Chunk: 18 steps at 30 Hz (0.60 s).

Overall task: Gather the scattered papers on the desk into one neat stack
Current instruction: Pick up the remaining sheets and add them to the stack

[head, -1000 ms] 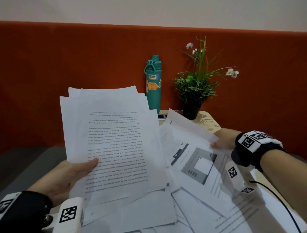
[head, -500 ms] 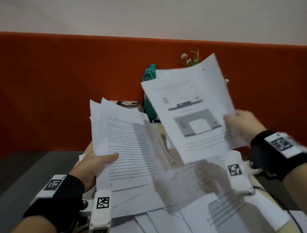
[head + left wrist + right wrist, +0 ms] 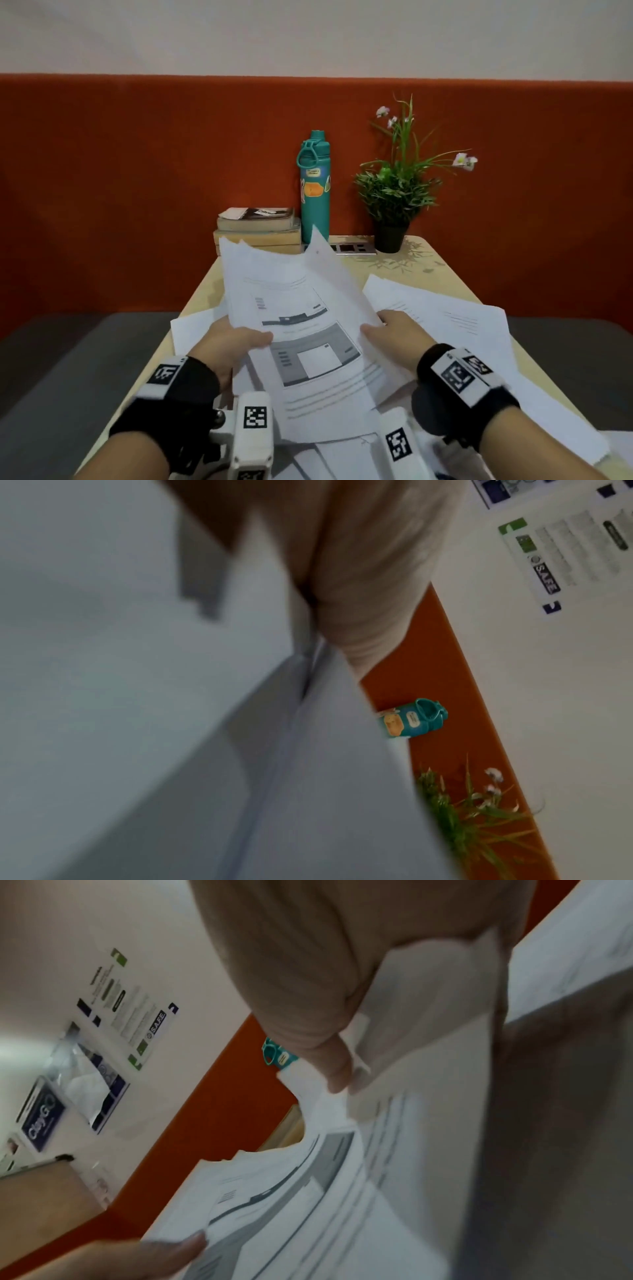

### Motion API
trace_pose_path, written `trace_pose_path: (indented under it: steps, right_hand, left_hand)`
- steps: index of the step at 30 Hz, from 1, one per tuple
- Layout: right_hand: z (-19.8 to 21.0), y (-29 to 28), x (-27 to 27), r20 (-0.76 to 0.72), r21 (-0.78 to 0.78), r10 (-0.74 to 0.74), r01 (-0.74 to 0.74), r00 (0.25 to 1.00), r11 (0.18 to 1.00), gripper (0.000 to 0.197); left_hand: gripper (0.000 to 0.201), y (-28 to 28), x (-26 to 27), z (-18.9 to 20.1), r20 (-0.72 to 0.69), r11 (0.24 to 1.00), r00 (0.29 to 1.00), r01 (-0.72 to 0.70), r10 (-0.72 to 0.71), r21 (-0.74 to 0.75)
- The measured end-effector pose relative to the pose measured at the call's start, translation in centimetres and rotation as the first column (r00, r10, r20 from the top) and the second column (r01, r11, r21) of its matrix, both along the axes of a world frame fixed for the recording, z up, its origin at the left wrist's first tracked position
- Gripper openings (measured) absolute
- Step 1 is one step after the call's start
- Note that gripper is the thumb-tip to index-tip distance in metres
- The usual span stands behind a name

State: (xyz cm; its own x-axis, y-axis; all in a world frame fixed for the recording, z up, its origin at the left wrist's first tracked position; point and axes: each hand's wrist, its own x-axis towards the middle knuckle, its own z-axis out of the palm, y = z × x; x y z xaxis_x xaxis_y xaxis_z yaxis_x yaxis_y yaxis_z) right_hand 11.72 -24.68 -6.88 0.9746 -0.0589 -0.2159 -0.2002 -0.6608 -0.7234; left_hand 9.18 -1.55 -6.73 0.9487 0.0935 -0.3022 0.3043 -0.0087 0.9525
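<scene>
I hold a bundle of white papers point(image 3: 301, 308) above the desk point(image 3: 442, 274), its top sheet printed with a grey diagram. My left hand point(image 3: 236, 342) grips the bundle's left edge, thumb on top. My right hand point(image 3: 394, 329) pinches the right edge of the top sheet point(image 3: 342, 1191) between thumb and fingers point(image 3: 329, 1064). More loose papers point(image 3: 445, 318) lie scattered on the desk to the right and beneath the bundle. In the left wrist view, blurred white sheets point(image 3: 137, 696) fill most of the picture under my fingers point(image 3: 369, 588).
At the back of the desk stand a teal water bottle point(image 3: 315, 185), a potted plant point(image 3: 397, 192) and two stacked books point(image 3: 257, 226). A socket panel point(image 3: 352, 248) lies between bottle and pot. An orange partition point(image 3: 137, 171) runs behind the desk.
My right hand carried the diagram sheet from high on the right down onto the bundle in my left hand. The bundle has tilted flatter, and the books have come into view.
</scene>
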Motion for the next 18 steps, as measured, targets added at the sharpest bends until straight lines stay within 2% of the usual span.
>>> trace_pose_path:
  steps: [1, 3, 5, 7, 8, 9, 11, 12, 15, 18]
  right_hand:
    - [0.3, -0.7, 0.1, 0.010, 0.053, -0.056, 0.056, 0.998, 0.997, 0.030]
    - [1.0, -2.3, 0.5, 0.017, 0.185, -0.146, 0.140, 0.989, 0.973, 0.056]
    - [1.3, -3.3, 0.9, -0.038, 0.300, -0.133, 0.138, 0.990, 0.944, 0.078]
    - [1.0, -3.5, 1.1, -0.135, 0.461, -0.061, 0.117, 0.989, 0.880, 0.084]
    - [0.9, -3.4, 1.0, -0.171, 0.545, -0.011, 0.104, 0.985, 0.832, 0.084]
    - [0.8, -3.3, 0.9, -0.169, 0.602, 0.030, 0.079, 0.985, 0.794, 0.072]
    - [0.8, -3.2, 0.9, -0.108, 0.669, 0.070, 0.020, 0.992, 0.743, 0.048]
    - [0.8, -3.0, 0.9, -0.074, 0.685, 0.074, -0.003, 0.995, 0.729, 0.043]
    - [0.9, -2.5, 0.9, -0.025, 0.654, 0.070, -0.036, 0.997, 0.756, 0.040]
    - [1.4, -3.5, 1.1, 0.028, 0.575, -0.070, 0.041, 0.997, 0.817, 0.037]
  left_hand:
    - [0.038, 0.3, 0.0, 0.3, 0.026, 1.000, 0.999, 0.024, -0.024, 0.007]
    - [0.038, 1.1, 0.1, 1.1, 0.098, 0.998, 0.993, 0.062, -0.064, 0.021]
    - [0.039, 1.7, 0.0, 2.0, 0.153, 0.996, 0.984, 0.090, -0.090, 0.006]
    - [0.037, 1.6, 0.0, 2.4, 0.185, 0.993, 0.976, 0.119, -0.113, -0.017]
    - [0.036, 1.4, 0.0, 2.5, 0.199, 0.990, 0.971, 0.141, -0.133, -0.023]
    - [0.035, 1.2, -0.1, 2.6, 0.211, 0.986, 0.965, 0.164, -0.155, -0.027]
    - [0.035, 0.8, -0.2, 2.9, 0.230, 0.979, 0.954, 0.202, -0.190, -0.033]
    - [0.035, 0.7, -0.3, 3.1, 0.228, 0.978, 0.954, 0.205, -0.194, -0.025]
    - [0.033, -0.1, -0.4, 3.7, 0.197, 0.988, 0.968, 0.157, -0.154, -0.004]
    - [0.027, 0.5, 0.5, 3.9, 0.124, 0.988, 0.985, 0.108, -0.121, 0.111]
